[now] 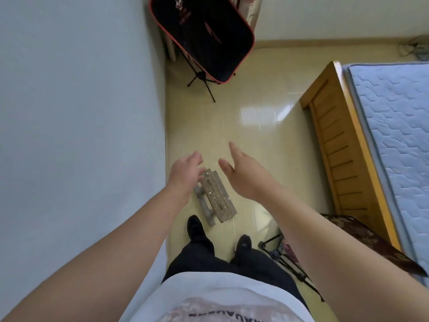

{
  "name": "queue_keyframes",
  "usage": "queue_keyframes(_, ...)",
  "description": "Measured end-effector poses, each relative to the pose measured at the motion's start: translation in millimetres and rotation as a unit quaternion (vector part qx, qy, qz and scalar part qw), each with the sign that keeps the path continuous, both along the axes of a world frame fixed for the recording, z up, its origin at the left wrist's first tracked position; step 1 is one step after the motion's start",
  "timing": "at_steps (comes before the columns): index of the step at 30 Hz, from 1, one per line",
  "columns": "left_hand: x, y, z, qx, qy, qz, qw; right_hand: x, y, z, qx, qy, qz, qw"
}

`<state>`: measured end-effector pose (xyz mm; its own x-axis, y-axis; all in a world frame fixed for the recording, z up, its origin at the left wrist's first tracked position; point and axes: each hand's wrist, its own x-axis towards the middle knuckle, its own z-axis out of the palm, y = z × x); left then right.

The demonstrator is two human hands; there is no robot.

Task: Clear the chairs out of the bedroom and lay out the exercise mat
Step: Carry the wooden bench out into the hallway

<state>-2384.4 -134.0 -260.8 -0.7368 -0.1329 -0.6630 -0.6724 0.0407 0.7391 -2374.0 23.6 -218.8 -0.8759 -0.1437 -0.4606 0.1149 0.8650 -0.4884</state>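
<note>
A small grey wooden stool (214, 197) lies on the tiled floor just ahead of my feet. My left hand (184, 174) hovers above its far left end, fingers relaxed and holding nothing. My right hand (242, 173) reaches forward above its right side, fingers straight, also holding nothing. A black folding camp chair with red trim (202, 36) stands on thin black legs at the far end of the room by the wall. A second folding chair with floral fabric (362, 240) stands at my right, partly hidden by my right arm. No exercise mat is in view.
A pale wall (81, 135) runs along the left. A wooden bed frame (334, 145) with a blue-white mattress (394, 135) fills the right side. The glossy tile floor (255, 117) forms a narrow strip between them. Cables lie in the far right corner (413, 48).
</note>
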Motion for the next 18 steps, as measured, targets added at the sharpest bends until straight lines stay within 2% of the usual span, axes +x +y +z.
queue_keyframes(3, -21, 1, -34, -0.008, -0.051, 0.001, 0.999, -28, 0, -35, 0.002, -0.048, -0.005, 0.999)
queue_keyframes(7, -34, 2, -73, -0.003, -0.079, -0.023, 0.997, -47, 5, -84, 0.016, -0.083, 0.006, 0.996)
queue_keyframes(13, -39, 3, -188, 0.011, -0.199, 0.003, 0.980, -64, 15, -203, 0.026, -0.183, 0.013, 0.983)
queue_keyframes(18, -41, 11, -295, 0.010, -0.257, 0.022, 0.966, -64, 21, -308, 0.010, -0.245, -0.038, 0.969)
